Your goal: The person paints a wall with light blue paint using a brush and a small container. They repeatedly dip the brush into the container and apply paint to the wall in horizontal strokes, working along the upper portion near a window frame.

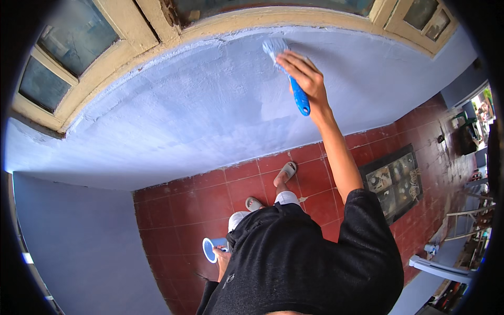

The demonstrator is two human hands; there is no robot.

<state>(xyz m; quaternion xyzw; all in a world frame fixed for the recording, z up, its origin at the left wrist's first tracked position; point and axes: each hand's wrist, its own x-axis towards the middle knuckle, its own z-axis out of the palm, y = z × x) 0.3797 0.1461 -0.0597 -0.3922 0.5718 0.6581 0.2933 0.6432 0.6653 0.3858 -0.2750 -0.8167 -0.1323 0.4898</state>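
My right hand (305, 76) grips a paintbrush (300, 96) by its blue plastic handle, with my arm stretched out. Pale blue paint coats the bristles, which are against the light blue wall (197, 106) just under the wooden window frame (252, 24). Low beside my body, my left hand (223, 256) holds a small white-rimmed plastic container (210, 250) by its edge. Blue shows inside the container, and my fingers cover part of it. Patches of slightly different blue tone and uneven texture mark the wall around the brush.
Red floor tiles (189, 204) lie beneath my sandalled feet. A dark-framed panel (393, 183) rests on the floor to the right. Farther right are metal frames (468, 214) and a green plastic chair (466, 120). A blue side wall (78, 236) stands at left.
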